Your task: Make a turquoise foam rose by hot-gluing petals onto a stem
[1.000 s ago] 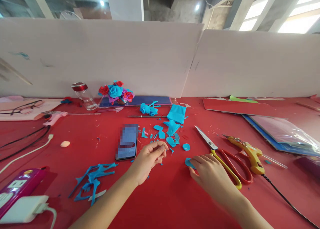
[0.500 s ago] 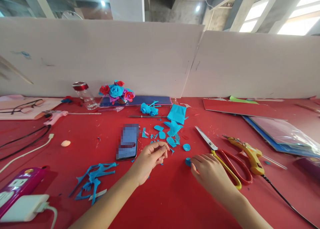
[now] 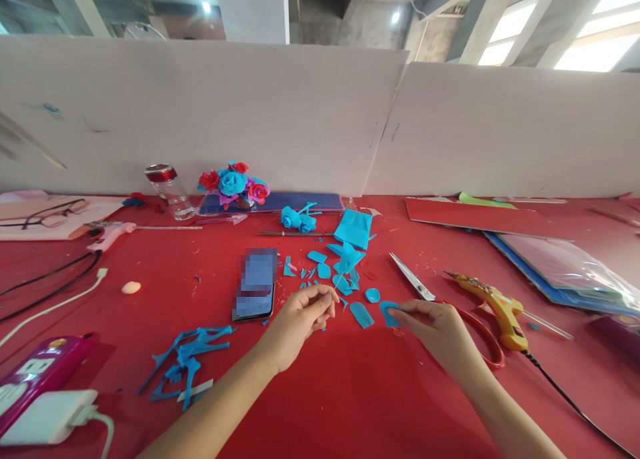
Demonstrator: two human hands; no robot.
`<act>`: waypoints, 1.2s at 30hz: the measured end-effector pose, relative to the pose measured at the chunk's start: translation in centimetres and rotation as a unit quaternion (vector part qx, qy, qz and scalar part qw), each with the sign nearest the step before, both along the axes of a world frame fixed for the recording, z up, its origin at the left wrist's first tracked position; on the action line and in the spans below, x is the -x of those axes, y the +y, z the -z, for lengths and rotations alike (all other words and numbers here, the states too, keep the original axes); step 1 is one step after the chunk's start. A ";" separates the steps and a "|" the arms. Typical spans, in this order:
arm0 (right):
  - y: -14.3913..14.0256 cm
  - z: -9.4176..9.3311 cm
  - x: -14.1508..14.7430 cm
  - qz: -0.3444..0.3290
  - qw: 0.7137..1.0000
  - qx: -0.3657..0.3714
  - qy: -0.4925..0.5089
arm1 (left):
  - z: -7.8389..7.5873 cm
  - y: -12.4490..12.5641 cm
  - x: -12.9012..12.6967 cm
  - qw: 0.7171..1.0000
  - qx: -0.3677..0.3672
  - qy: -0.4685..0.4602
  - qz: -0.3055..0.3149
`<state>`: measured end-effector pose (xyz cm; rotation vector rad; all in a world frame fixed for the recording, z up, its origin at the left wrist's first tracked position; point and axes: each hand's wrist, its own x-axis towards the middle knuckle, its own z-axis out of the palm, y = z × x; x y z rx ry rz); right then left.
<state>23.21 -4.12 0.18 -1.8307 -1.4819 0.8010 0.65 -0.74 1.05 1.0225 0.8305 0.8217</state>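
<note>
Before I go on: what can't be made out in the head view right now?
- Left hand: fingers curled shut; whatever they pinch is hidden or too small.
- Phone: screen blurred, unreadable.
- Scissors: the handles are largely covered by the right hand, which pinches a blue petal.
- Glue gun: its cable runs off the bottom right edge.
- Power strip: cut off by the left edge.

Left hand [image 3: 299, 320] curled; right hand [image 3: 440, 332] pinching
</note>
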 end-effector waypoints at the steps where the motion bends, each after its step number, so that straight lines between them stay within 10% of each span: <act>1: 0.0 0.0 0.1 0.003 1.000 0.011 0.014 | 0.0 0.0 0.0 1.000 0.000 0.002 0.000; 6: 0.2 0.0 0.7 -0.015 0.996 0.033 0.079 | 0.3 0.0 0.0 1.000 -0.004 0.007 0.002; 14: 0.8 1.0 0.7 -0.081 0.974 -0.049 -0.206 | 0.2 0.0 0.0 1.000 -0.003 0.007 0.006; 22: 1.2 1.0 5.2 -0.194 0.874 -0.074 -0.439 | 0.3 0.0 0.0 1.000 -0.013 0.010 0.003; 36: 2.1 1.9 4.1 -0.132 0.918 -0.056 -0.369 | -0.1 -0.2 0.1 1.000 -0.010 0.010 0.007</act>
